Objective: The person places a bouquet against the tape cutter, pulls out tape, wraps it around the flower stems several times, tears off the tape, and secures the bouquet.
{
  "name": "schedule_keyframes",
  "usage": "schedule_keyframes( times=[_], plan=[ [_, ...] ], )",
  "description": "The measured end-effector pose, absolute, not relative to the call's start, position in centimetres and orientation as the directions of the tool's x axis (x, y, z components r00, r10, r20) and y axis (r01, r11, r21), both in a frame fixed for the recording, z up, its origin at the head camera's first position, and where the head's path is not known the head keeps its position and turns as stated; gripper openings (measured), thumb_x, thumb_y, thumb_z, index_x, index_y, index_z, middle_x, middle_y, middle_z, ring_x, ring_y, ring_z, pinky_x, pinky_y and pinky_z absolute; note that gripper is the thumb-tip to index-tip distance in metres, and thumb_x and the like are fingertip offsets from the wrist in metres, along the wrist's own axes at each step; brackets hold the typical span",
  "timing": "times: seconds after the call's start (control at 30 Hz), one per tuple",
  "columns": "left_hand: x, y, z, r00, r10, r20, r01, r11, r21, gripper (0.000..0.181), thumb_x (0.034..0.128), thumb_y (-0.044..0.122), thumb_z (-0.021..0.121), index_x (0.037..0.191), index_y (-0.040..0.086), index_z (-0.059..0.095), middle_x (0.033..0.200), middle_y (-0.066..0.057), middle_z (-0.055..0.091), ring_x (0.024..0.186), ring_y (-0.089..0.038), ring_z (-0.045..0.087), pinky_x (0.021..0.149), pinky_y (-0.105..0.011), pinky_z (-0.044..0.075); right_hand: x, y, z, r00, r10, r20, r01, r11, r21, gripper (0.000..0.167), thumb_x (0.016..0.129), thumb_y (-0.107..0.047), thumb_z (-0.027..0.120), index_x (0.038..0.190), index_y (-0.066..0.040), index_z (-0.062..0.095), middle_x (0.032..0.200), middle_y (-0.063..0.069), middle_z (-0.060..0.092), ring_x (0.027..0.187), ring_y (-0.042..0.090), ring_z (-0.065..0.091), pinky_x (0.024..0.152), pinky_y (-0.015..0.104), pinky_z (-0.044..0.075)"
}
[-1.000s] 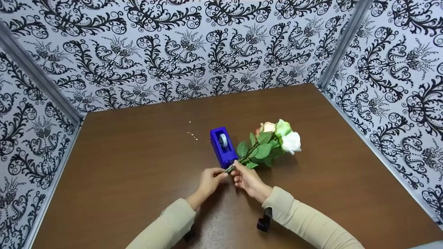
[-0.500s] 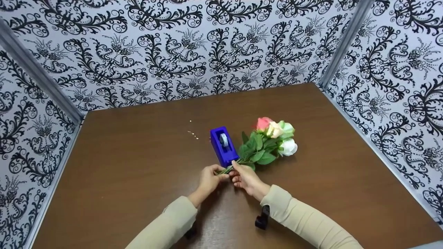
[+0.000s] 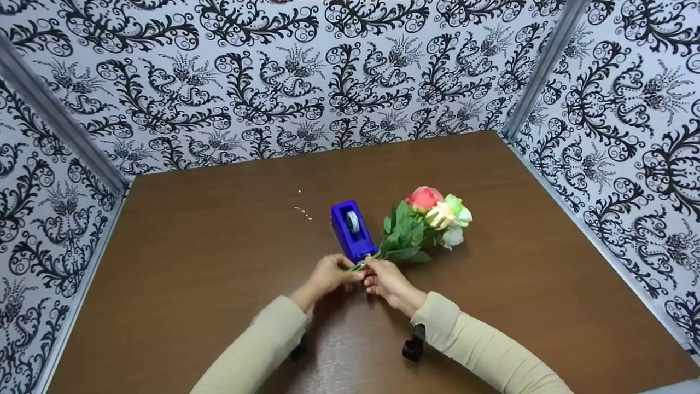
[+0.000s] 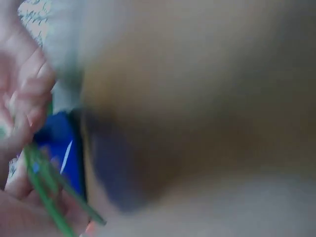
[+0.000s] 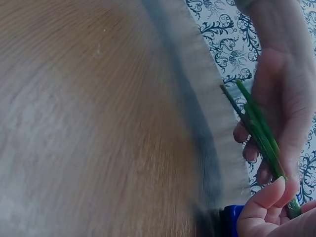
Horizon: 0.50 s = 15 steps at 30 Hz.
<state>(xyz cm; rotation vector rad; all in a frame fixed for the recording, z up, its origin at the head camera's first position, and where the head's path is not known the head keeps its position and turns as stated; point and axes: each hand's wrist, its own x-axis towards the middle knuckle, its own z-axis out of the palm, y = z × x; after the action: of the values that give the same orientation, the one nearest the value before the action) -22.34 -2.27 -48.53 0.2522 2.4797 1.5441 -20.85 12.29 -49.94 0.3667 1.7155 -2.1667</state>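
A bunch of artificial-looking roses [image 3: 442, 214], coral, cream, pale green and white with green leaves, slants to the right in the head view. My left hand [image 3: 330, 273] pinches the lower ends of the stems. Close beside it, my right hand [image 3: 391, 282] pinches the same stems slightly higher, thumb on top. The bare green stem ends [image 5: 256, 131] stick out past the fingers in the right wrist view. Just behind the hands stands a blue tape dispenser [image 3: 353, 235] with a roll of tape [image 3: 353, 221]; the stems cross its near end.
Several tiny pale scraps [image 3: 304, 212] lie on the brown wooden table [image 3: 219, 262], left of the dispenser. Patterned panels [image 3: 284, 82] enclose the table at the back and sides. A black wrist-camera mount [image 3: 414, 343] hangs below the right sleeve.
The bunch has turned about its stems: the coral rose has come into full view on top, while the white one has moved lower and partly behind. Both hands stay near the dispenser.
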Motion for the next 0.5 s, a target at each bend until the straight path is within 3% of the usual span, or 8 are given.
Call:
schedule_keyframes(
  times=[0.1,0.2,0.33,0.5],
  plan=[
    [-23.2,-1.9,-47.6,-0.958,0.244,-0.149,-0.024,0.450,0.893,0.031,0.0880,0.024,0.061,0.083,-0.006,0.063,0.077,-0.009,0.063,0.068,-0.014,0.052,0.064,-0.025,0.045,-20.9,12.2,-49.9,-0.909,-0.092,-0.406,0.416,-0.222,-0.882,0.018,0.097,-0.018,0.040,0.098,-0.002,0.048,0.074,0.002,0.052,0.052,0.005,0.044,0.048,0.018,0.039],
    [-24.1,-1.3,-47.1,-0.968,0.199,-0.155,-0.035,0.505,0.863,0.043,0.0938,0.033,0.050,0.076,-0.004,0.063,0.072,-0.009,0.061,0.064,-0.015,0.051,0.062,-0.027,0.044,-20.9,12.0,-50.0,-0.912,-0.081,-0.402,0.409,-0.227,-0.884,0.016,0.096,-0.017,0.041,0.100,-0.002,0.046,0.076,0.003,0.051,0.052,0.005,0.043,0.048,0.018,0.038],
    [-24.8,-0.7,-46.8,-0.965,0.160,-0.207,-0.077,0.581,0.810,0.040,0.0916,0.035,0.053,0.069,0.002,0.059,0.061,-0.002,0.052,0.056,-0.013,0.046,0.054,-0.024,0.039,-20.7,12.0,-50.4,-0.916,-0.075,-0.393,0.400,-0.199,-0.895,0.016,0.095,-0.017,0.042,0.100,-0.003,0.046,0.077,0.002,0.050,0.054,0.005,0.041,0.049,0.018,0.037],
    [-25.3,-0.3,-46.2,-0.951,0.150,-0.271,-0.096,0.689,0.719,0.035,0.0883,0.037,0.058,0.070,0.007,0.056,0.062,-0.001,0.049,0.055,-0.014,0.044,0.051,-0.025,0.036,-20.6,12.0,-50.8,-0.921,-0.050,-0.387,0.390,-0.128,-0.912,0.015,0.096,-0.019,0.041,0.091,-0.006,0.046,0.074,0.001,0.048,0.054,0.006,0.040,0.048,0.018,0.037]
  ],
)
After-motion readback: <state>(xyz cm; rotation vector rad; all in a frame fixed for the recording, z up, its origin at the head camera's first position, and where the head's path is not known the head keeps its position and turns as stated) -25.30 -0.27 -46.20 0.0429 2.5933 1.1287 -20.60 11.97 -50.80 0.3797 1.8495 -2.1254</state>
